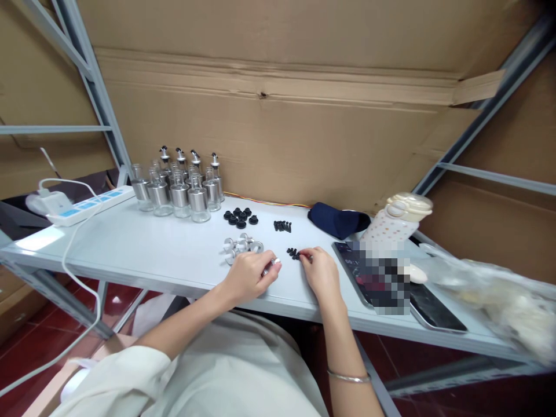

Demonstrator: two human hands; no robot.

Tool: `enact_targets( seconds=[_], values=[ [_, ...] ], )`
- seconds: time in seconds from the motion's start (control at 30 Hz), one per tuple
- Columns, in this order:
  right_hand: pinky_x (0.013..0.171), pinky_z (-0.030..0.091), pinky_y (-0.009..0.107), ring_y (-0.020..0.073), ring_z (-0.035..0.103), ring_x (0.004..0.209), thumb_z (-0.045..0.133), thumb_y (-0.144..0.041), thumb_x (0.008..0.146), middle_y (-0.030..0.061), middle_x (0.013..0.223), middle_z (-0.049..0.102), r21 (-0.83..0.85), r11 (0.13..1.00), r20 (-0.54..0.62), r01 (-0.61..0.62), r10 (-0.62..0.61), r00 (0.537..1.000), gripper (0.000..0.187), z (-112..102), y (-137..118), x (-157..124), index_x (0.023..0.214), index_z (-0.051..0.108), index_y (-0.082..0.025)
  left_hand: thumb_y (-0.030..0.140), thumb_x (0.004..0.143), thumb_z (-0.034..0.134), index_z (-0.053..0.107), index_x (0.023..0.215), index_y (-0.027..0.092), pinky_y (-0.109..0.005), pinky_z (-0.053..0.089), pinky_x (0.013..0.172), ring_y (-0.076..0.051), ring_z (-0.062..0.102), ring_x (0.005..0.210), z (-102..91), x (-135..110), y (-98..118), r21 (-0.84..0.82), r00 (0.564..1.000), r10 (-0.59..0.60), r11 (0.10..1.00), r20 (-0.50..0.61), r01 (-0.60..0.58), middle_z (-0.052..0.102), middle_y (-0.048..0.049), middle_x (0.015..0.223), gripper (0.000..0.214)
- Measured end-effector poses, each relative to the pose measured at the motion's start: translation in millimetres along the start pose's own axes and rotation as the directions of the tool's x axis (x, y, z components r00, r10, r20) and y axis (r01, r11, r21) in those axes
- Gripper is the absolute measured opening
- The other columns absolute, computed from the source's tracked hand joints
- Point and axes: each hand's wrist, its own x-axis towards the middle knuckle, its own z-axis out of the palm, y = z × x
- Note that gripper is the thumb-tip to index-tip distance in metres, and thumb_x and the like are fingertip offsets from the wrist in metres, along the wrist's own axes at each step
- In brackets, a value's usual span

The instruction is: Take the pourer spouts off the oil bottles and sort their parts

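My left hand rests on the white table with its fingers curled around a small silver metal pourer part. Just behind it lies a small heap of silver metal spouts. My right hand pinches at a little cluster of small black pieces on the table. Further back are a pile of round black stoppers and a row of small black plugs. A group of glass bottles with metal sleeves stands at the back, some with pourers fitted.
A white power strip with cable lies at the far left. A dark blue cloth, a patterned bottle, a tablet and a plastic bag fill the right. Cardboard walls and metal struts enclose the table.
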Motion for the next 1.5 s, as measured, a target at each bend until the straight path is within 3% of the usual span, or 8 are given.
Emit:
enact_targets(
  seconds=[0.27, 0.43, 0.7, 0.97, 1.2, 1.3, 1.4, 1.5],
  values=[
    [0.075, 0.040, 0.034, 0.0239, 0.056, 0.084, 0.040, -0.011, 0.085, 0.0118, 0.091, 0.064, -0.027, 0.991, -0.049, 0.132, -0.133, 0.990, 0.033, 10.2, 7.6, 0.0, 0.099, 0.069, -0.015, 0.032, 0.092, 0.033, 0.048, 0.072, 0.019, -0.024, 0.035, 0.052, -0.012, 0.048, 0.048, -1.3, 0.6, 1.5, -0.009, 1.000, 0.023, 1.000, -0.021, -0.023, 0.052, 0.0024, 0.054, 0.029],
    [0.073, 0.039, 0.035, 0.0255, 0.051, 0.089, 0.036, -0.004, 0.082, 0.0128, 0.098, 0.061, -0.061, 0.973, -0.011, 0.224, -0.225, 0.974, 0.043, 11.0, 7.5, -1.6, 0.111, 0.064, -0.018, 0.031, 0.092, 0.034, 0.049, 0.073, 0.019, -0.024, 0.034, 0.052, -0.012, 0.047, 0.048, -1.3, 0.9, 1.3, -0.031, 1.000, 0.017, 0.999, -0.016, -0.017, 0.051, 0.0026, 0.053, 0.027],
    [0.075, 0.040, 0.036, 0.0263, 0.050, 0.093, 0.035, 0.000, 0.078, 0.0124, 0.101, 0.061, -0.027, 0.979, 0.047, 0.202, -0.201, 0.979, 0.047, 7.2, 5.3, -1.3, 0.112, 0.063, -0.017, 0.031, 0.091, 0.035, 0.050, 0.073, 0.019, -0.024, 0.035, 0.052, -0.012, 0.048, 0.049, 0.9, -0.3, -0.4, -0.029, 1.000, 0.010, 1.000, 0.004, -0.010, 0.052, 0.0023, 0.054, 0.027],
    [0.086, 0.041, 0.037, 0.0224, 0.047, 0.111, 0.030, 0.006, 0.071, 0.0096, 0.123, 0.058, 0.145, 0.931, 0.059, 0.334, -0.345, 0.937, 0.059, 7.0, -2.1, -1.5, 0.117, 0.058, -0.018, 0.031, 0.091, 0.035, 0.049, 0.073, 0.019, -0.025, 0.036, 0.052, -0.012, 0.049, 0.048, -0.1, 1.4, 1.5, -0.008, 1.000, 0.020, 1.000, 0.001, -0.020, 0.053, 0.0022, 0.054, 0.026],
    [0.085, 0.041, 0.036, 0.0202, 0.052, 0.101, 0.032, 0.006, 0.069, 0.0075, 0.105, 0.064, 0.201, 0.928, 0.044, 0.315, -0.330, 0.943, 0.050, 10.9, 1.3, -0.7, 0.100, 0.062, -0.019, 0.031, 0.091, 0.035, 0.050, 0.073, 0.019, -0.024, 0.035, 0.052, -0.012, 0.049, 0.048, -0.9, 1.0, 1.5, -0.012, 1.000, 0.017, 1.000, 0.005, -0.017, 0.053, 0.0023, 0.053, 0.027],
    [0.085, 0.041, 0.037, 0.0209, 0.052, 0.103, 0.029, 0.004, 0.073, 0.0086, 0.106, 0.063, 0.248, 0.919, 0.021, 0.305, -0.320, 0.947, 0.048, 8.4, 1.1, -0.6, 0.101, 0.061, -0.018, 0.031, 0.091, 0.036, 0.051, 0.074, 0.019, -0.024, 0.036, 0.052, -0.012, 0.050, 0.049, -0.2, 0.6, 0.9, -0.011, 1.000, 0.020, 1.000, -0.002, -0.020, 0.054, 0.0023, 0.054, 0.026],
    [0.086, 0.040, 0.037, 0.0215, 0.052, 0.102, 0.030, -0.006, 0.083, 0.0106, 0.106, 0.060, 0.329, 0.893, -0.075, 0.306, -0.299, 0.951, 0.037, -0.4, -5.0, -2.9, 0.103, 0.059, -0.018, 0.032, 0.089, 0.040, 0.052, 0.076, 0.019, -0.024, 0.037, 0.053, -0.012, 0.050, 0.049, 1.5, 0.7, 0.7, -0.022, 1.000, 0.008, 1.000, -0.006, -0.008, 0.055, 0.0027, 0.055, 0.022],
    [0.080, 0.042, 0.032, 0.0195, 0.054, 0.088, 0.037, -0.025, 0.090, 0.0076, 0.092, 0.059, 0.458, 0.835, -0.187, 0.305, -0.245, 0.951, 0.022, -11.5, -18.4, -11.1, 0.090, 0.058, -0.019, 0.037, 0.084, 0.050, 0.051, 0.076, 0.019, -0.023, 0.038, 0.053, -0.011, 0.049, 0.047, 4.2, 0.9, 0.3, -0.034, 0.999, -0.041, 0.999, -0.009, 0.040, 0.054, 0.0042, 0.055, 0.020]
  ],
)
